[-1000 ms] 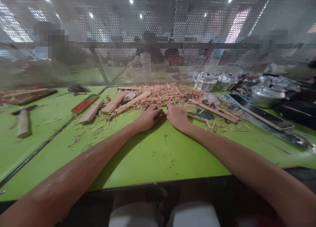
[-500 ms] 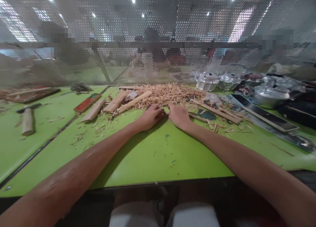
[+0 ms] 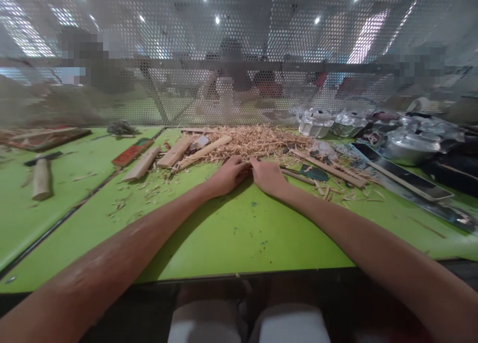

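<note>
My left hand point(image 3: 228, 176) rests low over the green tabletop point(image 3: 239, 238), fingers curled at the near edge of a heap of wood shavings point(image 3: 257, 141). Close against it is my right hand point(image 3: 269, 176), its fingers bent inward so the fingertips of both hands nearly meet. Whatever they pinch is small or hidden behind them. A thin stick point(image 3: 298, 177) lies just right of my right hand, and I cannot tell whether it is touched. Left of my left hand lie a slim wood piece point(image 3: 203, 153) and a flat wood block point(image 3: 175, 152).
Further left are another wood block point(image 3: 142, 164), a red-and-green block point(image 3: 132, 153) and a hammer point(image 3: 42, 178). On the right lie a wood strip point(image 3: 330, 169), a dark-faced long tray point(image 3: 405, 172) and shiny metallic bundles point(image 3: 411, 146). Perforated mesh point(image 3: 224, 104) stands behind; people are beyond it.
My right hand has shifted slightly left, closing toward my left hand; the fingertips are nearer together. The view has moved a little. The other things lie as before.
</note>
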